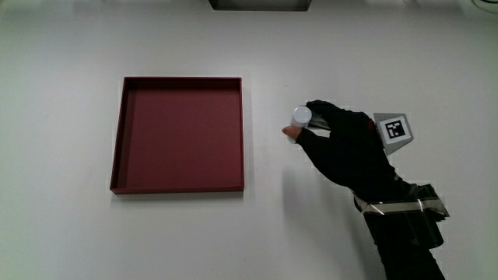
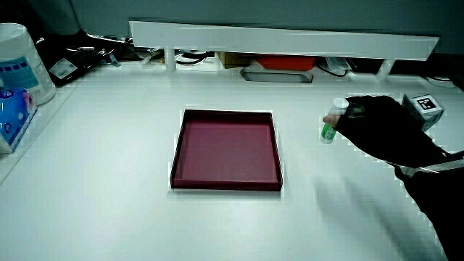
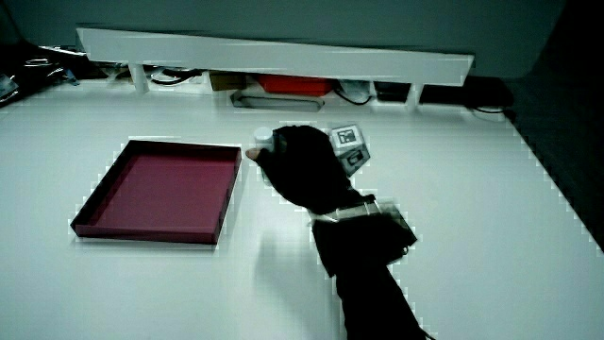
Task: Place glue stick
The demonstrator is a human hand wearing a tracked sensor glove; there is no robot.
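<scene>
The glue stick (image 1: 300, 117) is a small tube with a white cap, its green lower part (image 2: 328, 133) showing in a side view. The gloved hand (image 1: 342, 144) is shut on it, holding it upright over the bare table beside the dark red tray (image 1: 178, 187). The tray is square and shallow, with nothing in it. In both side views the hand (image 2: 380, 127) (image 3: 300, 162) and the stick's cap (image 3: 261, 138) sit a short way off the tray's rim (image 2: 225, 186) (image 3: 146, 231). A patterned cube (image 1: 393, 129) rides on the back of the hand.
A low white partition (image 2: 283, 36) runs along the table's edge farthest from the person, with cables and a red item under it. A white tub (image 2: 22, 61) and a blue packet (image 2: 14, 116) stand at the table's corner.
</scene>
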